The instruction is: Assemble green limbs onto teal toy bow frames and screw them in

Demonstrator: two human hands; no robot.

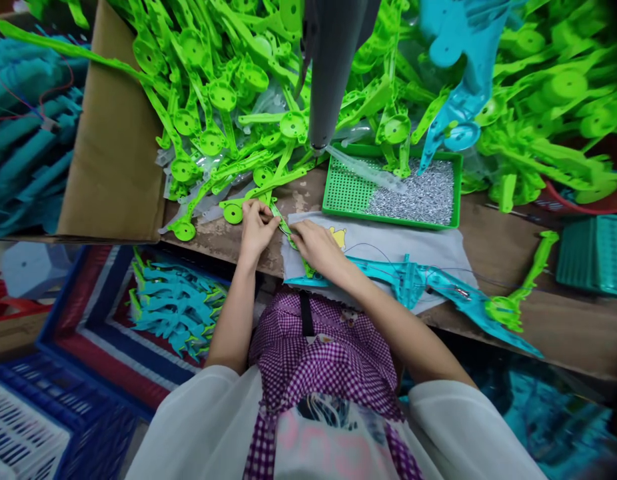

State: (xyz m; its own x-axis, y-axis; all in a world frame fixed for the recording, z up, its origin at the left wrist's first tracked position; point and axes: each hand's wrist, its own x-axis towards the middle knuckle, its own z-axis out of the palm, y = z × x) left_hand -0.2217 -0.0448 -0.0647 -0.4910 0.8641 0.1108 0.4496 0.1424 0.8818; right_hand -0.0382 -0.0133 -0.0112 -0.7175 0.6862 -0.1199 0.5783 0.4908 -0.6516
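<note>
My left hand (258,227) is closed on a slim bright green plastic part (284,228), with the fingertips pinched together near its upper end. From the other side my right hand (316,245) grips the same part lower down, its fingers bent over it. A long turquoise plastic part (406,277) lies beneath my right forearm, across a grey cloth (453,247) with a yellow figure on it. Thin dark wires run over the turquoise part. At its right end a green arm-shaped piece (508,307) with a round disc rests against it.
Green parts (208,100) are heaped along the back. A green tray (393,223) holds many small metal screws below a dark vertical tool (333,73). A cardboard box (113,147) stands at left; a lined crate of turquoise parts (178,300) sits below. Turquoise baskets (593,257) are at right.
</note>
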